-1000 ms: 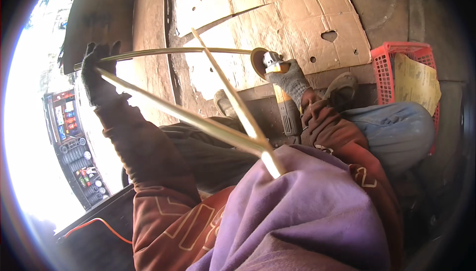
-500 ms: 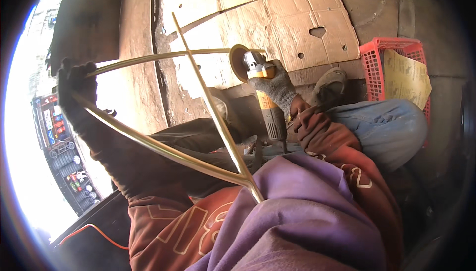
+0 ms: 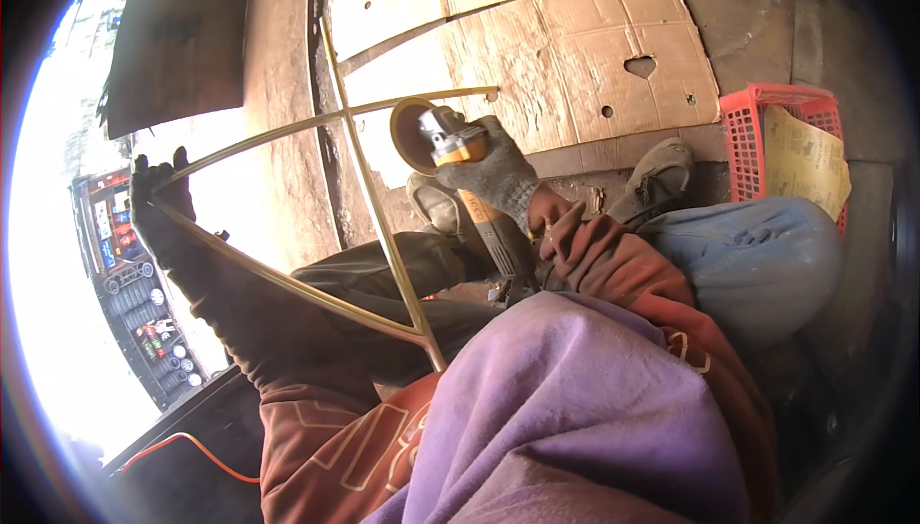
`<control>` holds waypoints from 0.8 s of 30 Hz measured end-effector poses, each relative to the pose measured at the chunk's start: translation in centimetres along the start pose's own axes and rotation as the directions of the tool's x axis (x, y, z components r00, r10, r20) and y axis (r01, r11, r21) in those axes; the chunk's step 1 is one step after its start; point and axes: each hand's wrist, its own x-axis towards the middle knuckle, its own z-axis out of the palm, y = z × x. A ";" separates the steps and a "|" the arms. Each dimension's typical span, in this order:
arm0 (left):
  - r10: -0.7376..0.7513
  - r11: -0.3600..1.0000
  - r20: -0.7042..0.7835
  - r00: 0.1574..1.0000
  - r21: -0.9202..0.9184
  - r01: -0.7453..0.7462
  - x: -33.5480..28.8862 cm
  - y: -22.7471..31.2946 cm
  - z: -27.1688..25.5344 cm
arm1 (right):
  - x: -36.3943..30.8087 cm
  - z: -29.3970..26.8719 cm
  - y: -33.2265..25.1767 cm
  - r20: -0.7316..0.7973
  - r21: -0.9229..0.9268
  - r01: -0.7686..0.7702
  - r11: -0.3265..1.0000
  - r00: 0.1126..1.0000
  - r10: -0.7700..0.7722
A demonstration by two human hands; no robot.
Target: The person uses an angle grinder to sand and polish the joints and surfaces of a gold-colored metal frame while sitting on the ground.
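Observation:
My gloved left hand [image 3: 163, 193] is closed around the left end of a gold-coloured metal rod frame [image 3: 381, 217]. Two curved rods meet at that hand, and a straight rod crosses the upper one and joins the lower one near my lap. In my right hand [image 3: 494, 170], in a grey glove, is an angle grinder [image 3: 498, 241] with a yellow-orange and dark body. Its round disc [image 3: 412, 136] stands beside the upper curved rod, right of the crossing. I cannot tell whether disc and rod touch.
Flattened cardboard sheets [image 3: 565, 55] lie on the floor ahead. A red plastic crate [image 3: 743, 146] with a yellowish paper sack [image 3: 800, 155] stands at the right. My shoes [image 3: 656, 179] and bent legs are below the frame. An orange cord [image 3: 206, 449] runs at lower left.
The grinder has moved left, closer to where the rods cross, and its body is more tilted. My left hand and the frame have shifted slightly, still held. The whole view has shifted a little.

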 end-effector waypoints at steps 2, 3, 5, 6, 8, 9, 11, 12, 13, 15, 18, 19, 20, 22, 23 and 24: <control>-0.013 0.999 0.060 0.998 0.042 0.010 -0.3 0.6 -2.2 | 0.9 1.7 -0.7 0.034 0.004 0.010 1.000 0.999 -0.010; -0.026 0.997 0.125 0.992 0.077 0.016 -0.7 1.0 -3.3 | 0.7 2.1 -1.0 0.055 0.000 0.015 1.000 0.998 -0.015; -0.049 0.992 0.177 0.983 -0.105 0.069 -1.0 0.8 -2.9 | 1.8 2.7 0.5 0.036 -0.171 0.080 0.982 0.997 -0.075; -0.045 0.994 0.146 0.988 -0.093 0.059 -0.9 0.5 -3.3 | 2.0 2.2 1.3 0.052 -0.028 0.019 0.999 0.998 -0.018; -0.037 0.996 0.099 0.994 -0.073 0.044 -1.1 0.8 -3.3 | 2.7 0.9 2.7 0.066 0.205 -0.052 0.977 0.997 0.039; -0.034 0.998 0.035 0.999 -0.049 0.036 -0.9 0.7 -3.0 | 3.7 -0.1 4.1 -0.012 0.279 -0.017 0.960 1.000 0.022; -0.024 1.000 -0.041 0.999 -0.020 0.023 -0.5 0.3 -2.0 | 5.1 -2.4 4.6 -0.070 0.247 -0.061 0.967 0.994 0.081; 0.031 0.986 -0.064 0.997 0.164 -0.021 -0.3 -0.1 -1.6 | 5.3 -3.4 4.7 -0.124 0.157 -0.094 0.983 0.986 0.114; 0.048 0.973 -0.043 0.998 0.227 -0.037 -0.3 0.3 -1.6 | 5.5 -3.6 4.4 -0.172 0.070 -0.126 0.990 0.976 0.137; 0.079 0.936 -0.007 0.997 0.344 -0.072 -0.4 0.7 -2.3 | 4.7 -1.7 0.4 0.042 0.173 -0.111 0.979 0.994 0.105; 0.138 0.899 -0.212 0.967 0.438 -0.032 2.0 -0.4 -0.4 | 3.7 1.8 -0.8 0.024 0.195 -0.071 0.978 0.997 0.067; 0.122 0.890 -0.151 0.981 0.454 -0.041 3.0 -0.4 0.1 | 3.4 2.6 -1.2 0.007 0.179 -0.047 0.983 0.999 0.046; 0.118 0.884 -0.122 0.986 0.466 -0.048 3.6 -0.1 0.5 | 3.9 3.0 -0.2 -0.111 -0.134 0.025 0.991 0.993 -0.040; 0.146 0.826 -0.178 0.973 0.563 -0.021 5.5 0.1 1.0 | 4.0 1.5 0.9 -0.109 0.055 -0.037 0.998 0.993 0.043; 0.141 0.829 -0.202 0.969 0.559 -0.004 6.4 0.3 0.4 | 3.9 0.6 1.0 -0.091 0.246 -0.090 0.965 0.989 0.116; 0.135 0.833 -0.226 0.965 0.554 0.013 7.3 0.4 -0.2 | 5.2 -0.6 3.7 -0.142 0.273 -0.050 0.961 0.986 0.092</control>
